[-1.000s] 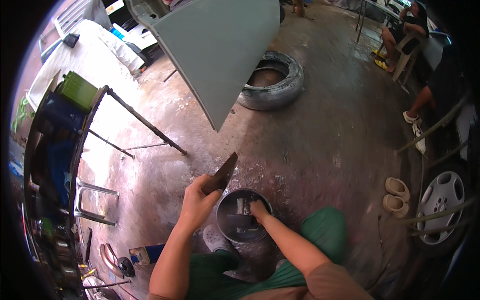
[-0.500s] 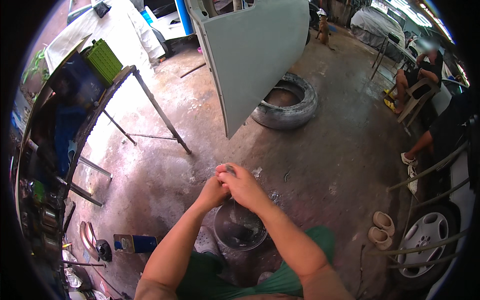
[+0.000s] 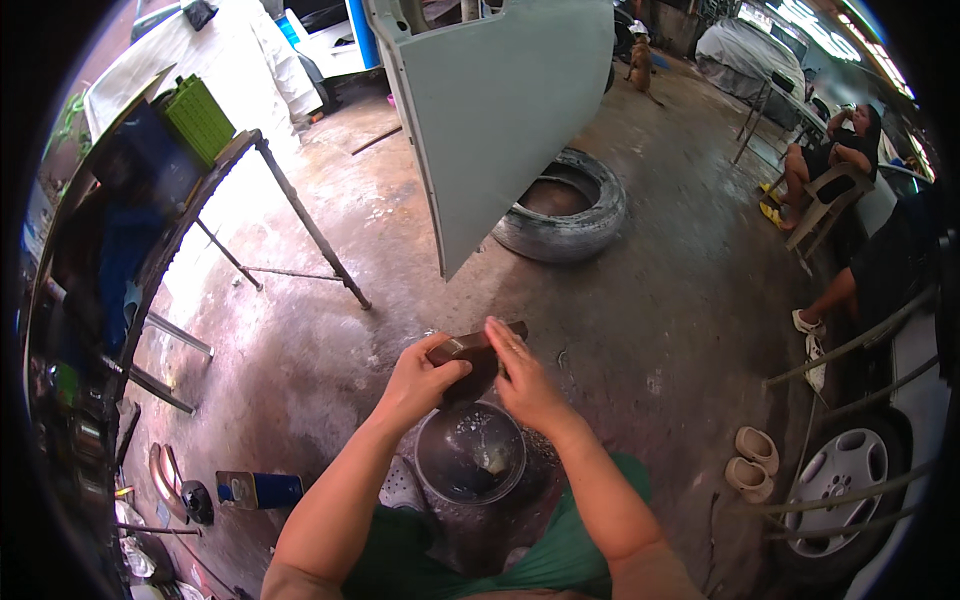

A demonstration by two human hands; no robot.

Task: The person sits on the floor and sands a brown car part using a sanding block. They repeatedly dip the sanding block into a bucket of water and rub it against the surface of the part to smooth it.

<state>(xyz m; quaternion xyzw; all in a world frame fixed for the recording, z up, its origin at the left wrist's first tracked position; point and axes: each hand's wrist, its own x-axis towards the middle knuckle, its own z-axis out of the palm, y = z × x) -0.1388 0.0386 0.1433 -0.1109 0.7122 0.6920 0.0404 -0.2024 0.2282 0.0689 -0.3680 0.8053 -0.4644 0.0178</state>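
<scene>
Over a round basin (image 3: 428,470), both my hands hold a dark brown, wet-looking sheet (image 3: 478,378), which looks like sandpaper. It is bent, with its upper edge catching the light. My left hand (image 3: 420,372) pinches its left side, thumb in front. My right hand (image 3: 522,378) grips the right part, with its fingers stretched along the sheet and a corner sticking out past them. Below the hands, the basin stands on the floor between my feet. It holds dark water and a small pale lump (image 3: 493,460).
A pale car door panel (image 3: 500,130) hangs ahead, with a tyre (image 3: 612,222) on the floor behind. A metal-legged table (image 3: 310,220) stands left, and a blue can (image 3: 278,490) lies near my left foot. At right are clogs (image 3: 750,480), a car wheel (image 3: 835,480) and a seated person (image 3: 850,150).
My hands were clasped together above the basin; now they are farther apart, with the brown sheet showing between them. The seated person has an arm raised toward the head.
</scene>
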